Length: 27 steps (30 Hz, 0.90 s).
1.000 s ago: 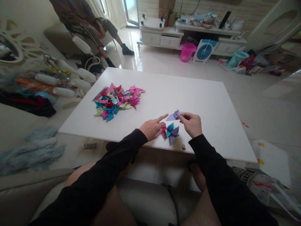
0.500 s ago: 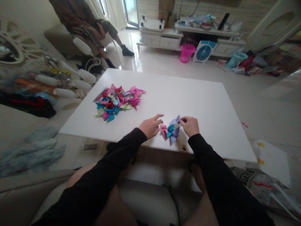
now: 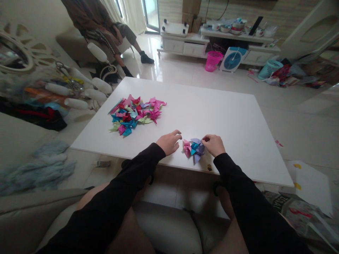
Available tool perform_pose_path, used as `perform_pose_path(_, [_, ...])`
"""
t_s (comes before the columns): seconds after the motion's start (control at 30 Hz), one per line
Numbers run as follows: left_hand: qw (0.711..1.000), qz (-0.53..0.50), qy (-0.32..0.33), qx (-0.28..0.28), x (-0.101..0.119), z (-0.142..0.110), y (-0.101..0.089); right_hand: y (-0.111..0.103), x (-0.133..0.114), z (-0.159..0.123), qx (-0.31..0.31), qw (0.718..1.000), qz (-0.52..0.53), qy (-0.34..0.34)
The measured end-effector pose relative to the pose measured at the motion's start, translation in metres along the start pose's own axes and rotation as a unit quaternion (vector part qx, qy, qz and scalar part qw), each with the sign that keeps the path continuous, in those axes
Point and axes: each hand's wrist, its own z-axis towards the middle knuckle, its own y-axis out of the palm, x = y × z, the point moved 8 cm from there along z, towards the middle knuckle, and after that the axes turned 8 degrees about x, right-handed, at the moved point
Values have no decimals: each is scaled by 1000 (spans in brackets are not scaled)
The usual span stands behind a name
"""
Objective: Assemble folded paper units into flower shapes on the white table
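A small cluster of folded paper pieces (image 3: pixel 194 148), pink, teal and lilac, lies near the front edge of the white table (image 3: pixel 225 113). My right hand (image 3: pixel 215 144) is closed at its right side, fingertips pinching the lilac folded piece against the cluster. My left hand (image 3: pixel 168 141) rests on the table just left of the cluster, fingers loosely curled and apart, holding nothing. Further left and back lies a larger pile of folded coloured papers (image 3: pixel 135 113).
Another person (image 3: pixel 106 24) sits on a sofa at the back left. A cluttered rack with white rolls (image 3: pixel 76 91) stands left of the table. A pink basket (image 3: pixel 212 60) and fan (image 3: pixel 232 60) stand by the far cabinet. Papers (image 3: pixel 309 183) lie on the floor at right.
My right hand brought the lilac folded piece down and toward me onto the small cluster. My left index finger, stretched out earlier, has curled in.
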Motion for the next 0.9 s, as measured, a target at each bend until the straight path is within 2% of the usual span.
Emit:
perform_pose_path(0.1, [1000,-13,-26,5,-10,2,-1,-10,-5,-1,26,1000,0,-12])
perform_pose_path(0.17, [998,-17,-61,14,-25,4,-3,-17,-8,-1,45,999,6,-23])
perform_pose_path(0.27, [990,2,-143,18,-64,4,-2,-26,-9,-2,55,998,22,-25])
perform_pose_path(0.4, [963,30,-269,0,-125,-4,6,-34,-10,-6,52,998,28,-26])
perform_pose_path(0.5, [950,27,-311,-24,-152,-9,19,-39,-9,-10,47,998,29,-25])
perform_pose_path(0.7, [939,22,-342,-25,-159,4,33,-47,3,-17,42,998,32,-23])
perform_pose_path(0.9, [930,53,-363,-36,-160,15,32,-59,15,-19,48,998,39,-13])
